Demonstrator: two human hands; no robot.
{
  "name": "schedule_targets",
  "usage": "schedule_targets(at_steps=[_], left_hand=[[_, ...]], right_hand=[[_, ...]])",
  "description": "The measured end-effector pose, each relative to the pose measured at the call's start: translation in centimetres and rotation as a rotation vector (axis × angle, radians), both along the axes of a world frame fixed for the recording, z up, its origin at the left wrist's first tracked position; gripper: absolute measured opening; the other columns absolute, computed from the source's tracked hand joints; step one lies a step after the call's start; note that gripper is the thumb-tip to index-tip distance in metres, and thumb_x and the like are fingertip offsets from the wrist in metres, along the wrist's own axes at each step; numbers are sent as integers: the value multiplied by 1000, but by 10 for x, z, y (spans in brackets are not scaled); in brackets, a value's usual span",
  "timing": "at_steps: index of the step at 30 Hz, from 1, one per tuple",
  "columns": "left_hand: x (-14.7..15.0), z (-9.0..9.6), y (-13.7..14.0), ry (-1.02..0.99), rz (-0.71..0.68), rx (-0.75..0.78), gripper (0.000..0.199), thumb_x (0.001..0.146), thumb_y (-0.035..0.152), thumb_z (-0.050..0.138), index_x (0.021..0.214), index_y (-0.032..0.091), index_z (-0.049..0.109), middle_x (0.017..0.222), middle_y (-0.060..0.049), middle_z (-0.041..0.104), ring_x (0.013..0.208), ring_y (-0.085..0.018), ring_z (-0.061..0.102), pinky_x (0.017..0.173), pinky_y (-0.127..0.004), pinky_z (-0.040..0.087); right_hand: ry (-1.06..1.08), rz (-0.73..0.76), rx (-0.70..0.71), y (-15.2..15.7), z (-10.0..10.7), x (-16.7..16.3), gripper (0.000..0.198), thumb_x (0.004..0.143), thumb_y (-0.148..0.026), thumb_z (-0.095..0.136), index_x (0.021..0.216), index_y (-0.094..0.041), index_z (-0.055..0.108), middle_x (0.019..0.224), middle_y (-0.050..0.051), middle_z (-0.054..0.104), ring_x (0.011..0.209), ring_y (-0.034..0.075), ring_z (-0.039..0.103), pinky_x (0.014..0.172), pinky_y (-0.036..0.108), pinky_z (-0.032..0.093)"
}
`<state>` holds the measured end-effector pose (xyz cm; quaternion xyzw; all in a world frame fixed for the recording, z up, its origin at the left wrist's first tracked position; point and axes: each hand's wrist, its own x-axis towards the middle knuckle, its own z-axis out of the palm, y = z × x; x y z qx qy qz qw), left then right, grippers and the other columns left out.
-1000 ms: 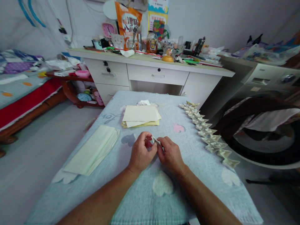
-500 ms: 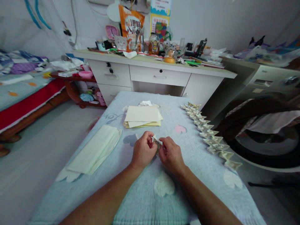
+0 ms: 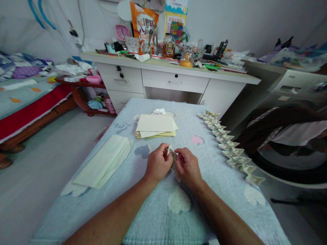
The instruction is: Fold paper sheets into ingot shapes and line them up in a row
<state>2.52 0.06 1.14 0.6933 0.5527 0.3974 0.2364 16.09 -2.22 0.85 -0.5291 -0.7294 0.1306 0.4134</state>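
Between my two hands, over the middle of the cloth-covered table, is a small piece of folded paper. My left hand pinches its left side with thumb and forefinger. On its other side, my right hand grips it with curled fingers. Much of the paper is hidden behind the fingers. Beyond the hands lies a stack of cream paper sheets. To the left rests a pile of long pale-green paper. A row of folded paper boats runs along the table's right edge.
A white desk with a jar, an orange snack bag and clutter stands behind the table. A washing machine is close on the right. At the left are a bed and a small wooden shelf.
The folded paper has shifted slightly and its tip shows more between my fingertips. Both hands keep their pinch and have barely moved. The camera view has shifted a little.
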Motion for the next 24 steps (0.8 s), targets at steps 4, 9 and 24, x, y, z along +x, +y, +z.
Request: schedule_targets(at_steps=[4,9,24], left_hand=[[-2,1,1,8,-5,-1,7,77,18,53,83,20,56,63,5,52,58,-11,49,56,-21,34],[-2,3,0,18,-50,16,2,79,20,52,77,20,53,66,4,51,61,-12,47,58,-22,34],[-5,6,-10,115,-170,192,8,88,18,48,87,19,56,82,-3,59,77,-16,55,69,-27,41]], right_hand=[[44,-17,-34,1,2,1,23,79,-10,48,97,-17,61,75,1,55,68,14,52,63,24,40],[95,-31,-72,2,2,3,21,79,-12,49,94,-17,62,74,0,56,65,13,51,61,24,40],[116,26,30,0,6,2,18,79,-9,50,91,-19,59,79,1,52,69,13,49,61,23,40]])
